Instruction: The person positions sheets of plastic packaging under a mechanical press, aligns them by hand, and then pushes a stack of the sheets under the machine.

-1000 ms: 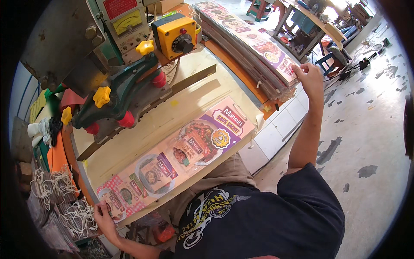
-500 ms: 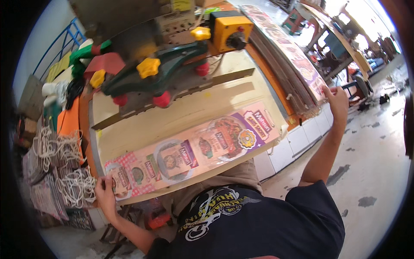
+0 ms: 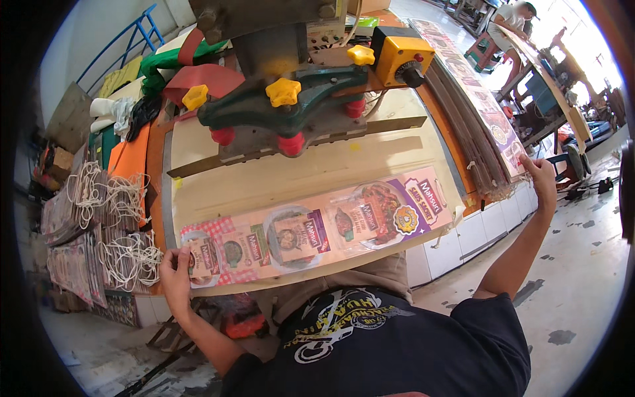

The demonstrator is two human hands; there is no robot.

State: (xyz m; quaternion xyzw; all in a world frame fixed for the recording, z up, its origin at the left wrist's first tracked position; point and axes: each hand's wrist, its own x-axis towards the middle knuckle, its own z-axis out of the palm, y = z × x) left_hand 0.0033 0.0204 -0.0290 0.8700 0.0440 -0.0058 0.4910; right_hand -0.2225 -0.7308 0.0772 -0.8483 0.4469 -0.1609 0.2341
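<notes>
A long printed strip (image 3: 297, 239) with food pictures lies lengthwise across the near part of the cream work board (image 3: 278, 182). My left hand (image 3: 176, 278) is closed at the strip's left end, thumb uppermost and fingers at its edge. Far out to the right, my right hand (image 3: 544, 180) pinches the near corner of the top sheet on a tall stack of printed strips (image 3: 506, 142). Above the board stands a press with a dark green frame (image 3: 264, 119), yellow star knobs (image 3: 283, 92) and a long metal blade (image 3: 218, 164).
A yellow control box (image 3: 402, 61) with a black knob is at the press's right. Bundles of printed sheets with white cords (image 3: 122, 255) are piled at the left, below an orange sheet (image 3: 127, 165). In the far right background a person (image 3: 512, 26) sits near a table.
My view has shifted, so the press and board appear farther right and the seated person shows. Both hands keep their places at the left strip end and the right stack corner.
</notes>
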